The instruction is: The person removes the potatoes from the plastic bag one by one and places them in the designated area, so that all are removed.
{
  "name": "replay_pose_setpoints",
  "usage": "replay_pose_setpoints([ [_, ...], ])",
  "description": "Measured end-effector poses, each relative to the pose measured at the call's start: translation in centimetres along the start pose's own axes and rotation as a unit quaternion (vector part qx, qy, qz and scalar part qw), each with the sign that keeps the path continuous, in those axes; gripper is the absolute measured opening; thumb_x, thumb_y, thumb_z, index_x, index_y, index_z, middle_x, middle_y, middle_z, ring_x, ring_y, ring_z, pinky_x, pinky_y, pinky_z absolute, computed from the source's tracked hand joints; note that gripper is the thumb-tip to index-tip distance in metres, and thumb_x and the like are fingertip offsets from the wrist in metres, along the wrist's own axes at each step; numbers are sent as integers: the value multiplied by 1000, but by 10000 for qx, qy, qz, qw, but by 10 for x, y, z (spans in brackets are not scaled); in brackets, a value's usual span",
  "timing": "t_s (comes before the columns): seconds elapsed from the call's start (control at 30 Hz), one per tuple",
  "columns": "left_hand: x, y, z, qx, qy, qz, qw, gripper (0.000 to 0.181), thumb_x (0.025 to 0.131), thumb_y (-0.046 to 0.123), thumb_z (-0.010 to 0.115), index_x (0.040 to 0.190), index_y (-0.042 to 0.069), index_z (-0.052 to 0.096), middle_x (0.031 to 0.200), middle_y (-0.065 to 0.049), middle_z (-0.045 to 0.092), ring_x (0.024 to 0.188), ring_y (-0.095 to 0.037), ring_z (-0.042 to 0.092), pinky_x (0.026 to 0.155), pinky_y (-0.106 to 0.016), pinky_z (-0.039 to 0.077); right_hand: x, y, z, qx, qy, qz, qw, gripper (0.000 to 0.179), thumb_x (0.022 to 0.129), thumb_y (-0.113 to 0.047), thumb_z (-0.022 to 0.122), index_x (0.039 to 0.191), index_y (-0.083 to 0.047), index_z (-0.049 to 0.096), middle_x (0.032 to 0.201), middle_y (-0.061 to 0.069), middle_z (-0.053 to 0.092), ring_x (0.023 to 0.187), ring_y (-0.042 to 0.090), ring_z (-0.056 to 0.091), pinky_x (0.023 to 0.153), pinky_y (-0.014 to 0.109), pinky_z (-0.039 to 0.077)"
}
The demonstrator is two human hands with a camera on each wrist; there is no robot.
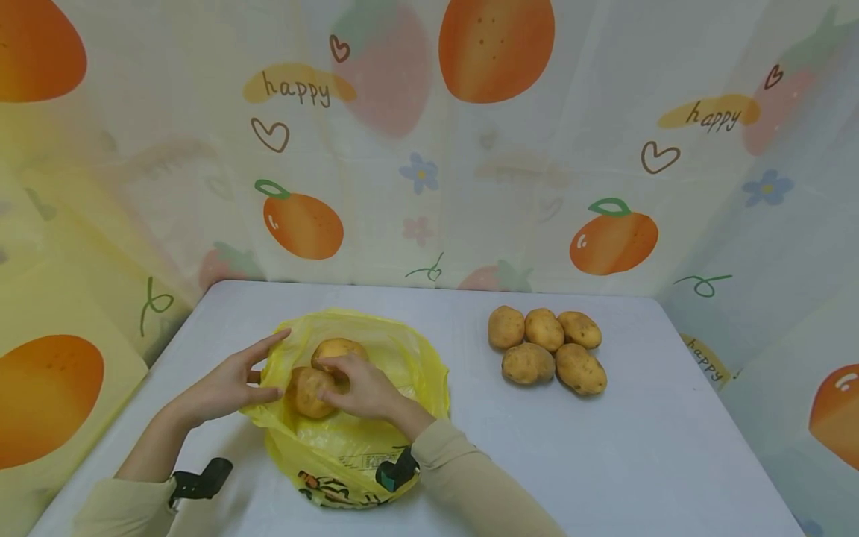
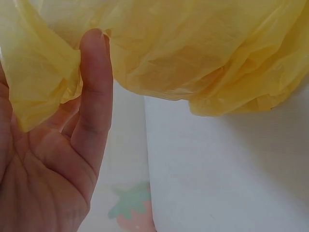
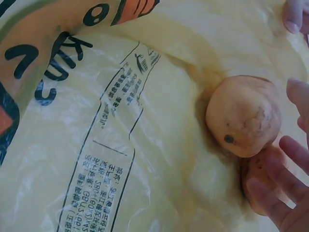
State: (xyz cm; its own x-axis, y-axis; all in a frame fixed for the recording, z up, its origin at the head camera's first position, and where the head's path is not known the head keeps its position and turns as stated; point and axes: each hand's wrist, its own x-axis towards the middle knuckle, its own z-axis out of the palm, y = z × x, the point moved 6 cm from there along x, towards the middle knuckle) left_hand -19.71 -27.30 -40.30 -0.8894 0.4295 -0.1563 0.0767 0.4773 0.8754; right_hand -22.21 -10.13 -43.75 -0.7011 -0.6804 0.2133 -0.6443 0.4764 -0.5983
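A yellow plastic bag [image 1: 429, 373] lies with its mouth wide, two potatoes resting inside it. The left hand [image 1: 231, 377] is at the bag's left rim, thumb and fingers spread, with plastic draped among the fingers in the left wrist view. Over the two potatoes is the right hand [image 1: 362, 388], reaching into the bag. In the right wrist view its spread fingers [image 3: 263, 188] overlap the lower potato [image 3: 251, 169], while the upper potato [image 3: 244, 116], with a dark spot, lies beside them. Part of the far potato [image 1: 338, 349] is hidden by the right hand.
To the right of the bag, several loose potatoes [image 1: 543, 354] sit in two rows on the white table [image 1: 644, 447]. A fruit-printed curtain [image 1: 470, 186] hangs behind and at both sides. Dark camera mounts are strapped on both wrists.
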Motion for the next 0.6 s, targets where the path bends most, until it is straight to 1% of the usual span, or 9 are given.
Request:
replay_pose_setpoints([
  [0.17,0,0,0,23,10,22,10000,85,84,12,66,149,23,13,154,-17,3,106,-41,56,67,-34,54,1,0,3,-154,-123,50,9998,51,88,-36,60,132,-14,50,129,-1,53,118,11,48,97,21,39],
  [0.3,-1,1,0,20,-20,64,10000,85,85,11,66,149,22,12,153,-17,2,106,-43,55,68,-33,54,2,1,6,-204,-219,197,9994,51,87,-37,61,133,-16,49,129,-1,52,118,11,48,97,23,39],
  [0.47,-2,1,0,9,-34,63,10000,85,85,12,66,149,22,12,154,-15,2,107,-42,55,68,-33,54,2,2,9,-208,-313,472,9982,54,86,-40,62,134,-20,48,125,1,50,108,10,52,89,23,44],
  [0.6,-2,0,0,7,-32,48,10000,85,84,13,66,149,23,12,153,-16,3,106,-41,55,68,-33,54,2,2,9,-239,-360,621,9971,55,85,-38,63,134,-20,48,119,0,50,96,9,53,82,20,45],
])
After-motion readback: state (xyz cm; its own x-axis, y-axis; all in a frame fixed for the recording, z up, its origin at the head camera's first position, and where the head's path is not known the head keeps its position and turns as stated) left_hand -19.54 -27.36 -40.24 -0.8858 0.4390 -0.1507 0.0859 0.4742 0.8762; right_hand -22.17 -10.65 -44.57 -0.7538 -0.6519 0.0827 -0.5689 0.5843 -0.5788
